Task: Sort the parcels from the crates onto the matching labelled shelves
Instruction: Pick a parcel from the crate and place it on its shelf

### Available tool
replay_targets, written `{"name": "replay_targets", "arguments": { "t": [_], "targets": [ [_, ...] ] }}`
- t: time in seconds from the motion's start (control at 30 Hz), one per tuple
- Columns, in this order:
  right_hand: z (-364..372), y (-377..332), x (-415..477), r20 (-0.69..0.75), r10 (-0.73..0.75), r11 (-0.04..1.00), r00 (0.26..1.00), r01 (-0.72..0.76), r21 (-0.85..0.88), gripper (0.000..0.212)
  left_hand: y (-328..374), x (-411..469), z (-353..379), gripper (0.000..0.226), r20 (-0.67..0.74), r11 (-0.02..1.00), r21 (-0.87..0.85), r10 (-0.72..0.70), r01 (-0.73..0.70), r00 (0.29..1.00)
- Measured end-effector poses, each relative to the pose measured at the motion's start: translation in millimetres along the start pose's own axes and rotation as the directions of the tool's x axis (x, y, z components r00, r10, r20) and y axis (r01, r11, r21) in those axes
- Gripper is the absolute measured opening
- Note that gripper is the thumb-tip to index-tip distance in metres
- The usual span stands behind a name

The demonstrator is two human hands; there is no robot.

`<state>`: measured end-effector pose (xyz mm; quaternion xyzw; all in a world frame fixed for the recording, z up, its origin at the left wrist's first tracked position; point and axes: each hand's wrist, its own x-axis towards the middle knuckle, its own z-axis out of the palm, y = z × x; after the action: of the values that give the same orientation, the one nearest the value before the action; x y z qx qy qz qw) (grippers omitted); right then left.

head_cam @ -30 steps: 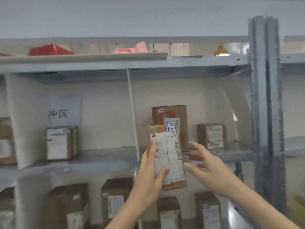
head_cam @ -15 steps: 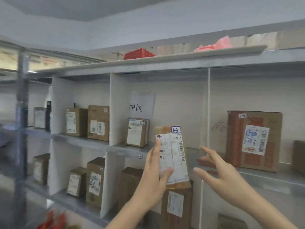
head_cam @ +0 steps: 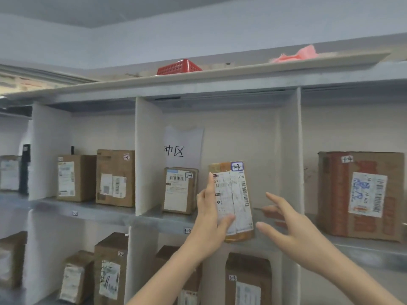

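Head: one parcel (head_cam: 239,194) in left hand (head_cam: 209,225)

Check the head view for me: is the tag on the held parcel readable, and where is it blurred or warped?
Head view: the 1-3 tag on the held parcel reads clearly; its small print is soft; boxes at the far left edge smear; the top shelf slants and bows from the wide lens; light is flat, without glare.
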<state>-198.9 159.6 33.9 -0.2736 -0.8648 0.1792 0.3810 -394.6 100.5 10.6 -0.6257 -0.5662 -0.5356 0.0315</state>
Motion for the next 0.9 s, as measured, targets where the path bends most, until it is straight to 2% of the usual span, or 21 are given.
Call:
{"name": "replay_targets", "arguments": {
  "t": [0.2, 0.4, 0.63, 0.9],
  "targets": [
    [20.6, 3.0, 37.7, -0.105, 0.113, 0.99, 0.988, -0.121, -0.068, 0.077, -45.4, 55.9, 1.9, 0.109, 0.097, 0.998, -0.055, 0.04, -0.034, 0.994],
    [30.8, 9.1, 63.5, -0.125, 0.205, 0.967, 0.971, -0.221, -0.128, 0.079, -80.4, 87.8, 14.5, 0.112, 0.203, 0.988, -0.153, 0.032, -0.001, 0.979],
    [43.6, 19.2, 86.6, -0.1, 0.217, 0.954, 0.971, -0.232, -0.188, 0.078, -98.5, 105.0, 22.5, 0.116, 0.267, 0.986, -0.153, -0.026, 0.069, 0.963],
    [52.2, 28.5, 98.6, -0.066, 0.198, 0.958, 0.978, -0.208, -0.198, 0.079, -101.5, 108.1, 31.3, 0.1, 0.232, 0.994, -0.101, -0.009, 0.033, 0.973]
  ]
}}
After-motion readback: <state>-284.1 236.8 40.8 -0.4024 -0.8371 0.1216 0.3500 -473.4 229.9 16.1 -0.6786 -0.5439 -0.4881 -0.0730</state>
